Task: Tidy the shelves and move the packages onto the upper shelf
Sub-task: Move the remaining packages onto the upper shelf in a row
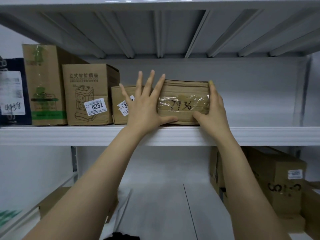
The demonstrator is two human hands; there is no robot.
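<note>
A dark parcel point(13, 90) with a white label sits far left, beside a tall green-printed box point(43, 84). A box labelled 6232 point(86, 90) stands just beside that. Something black point(121, 236) lies at the bottom edge.

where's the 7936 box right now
Head view: the 7936 box sits mid-frame on the upper shelf, between the left hand and right hand, right of a smaller labelled box.

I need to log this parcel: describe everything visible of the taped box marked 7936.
The taped box is brown, creased cardboard, with clear tape over handwritten digits. It lies flat at the front edge of the upper shelf, beside another carton. The left hand rests on its left end with straight fingers; the right hand grips its right end.
</note>
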